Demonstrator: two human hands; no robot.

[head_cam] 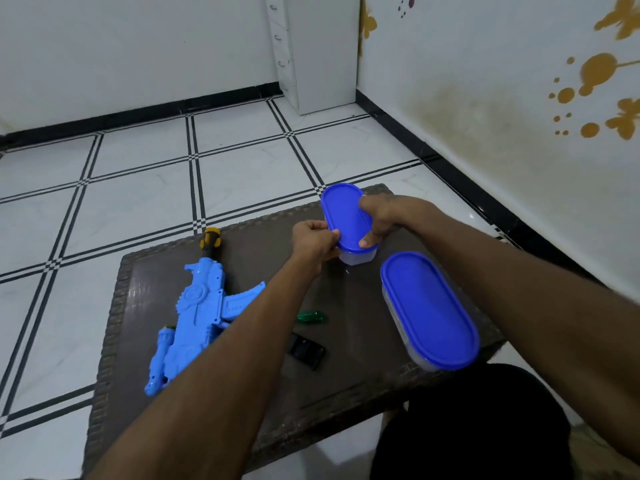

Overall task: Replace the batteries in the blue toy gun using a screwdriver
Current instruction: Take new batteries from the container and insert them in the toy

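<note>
Fingers (369,241) of your right hand (381,216) and left hand (313,239) grip the oval clear plastic container with blue lid (346,216); the blue plastic toy gun (197,313) lies left of them.

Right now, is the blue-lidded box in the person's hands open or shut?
Shut, as far as shows: the blue lid lies flat on the far container, both hands at its rim. Whether it is fully sealed, cannot tell.

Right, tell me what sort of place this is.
Probably a room in a home: white tiled floor, a wall with orange butterfly decals, and a low brown table holding a blue toy gun.
</note>
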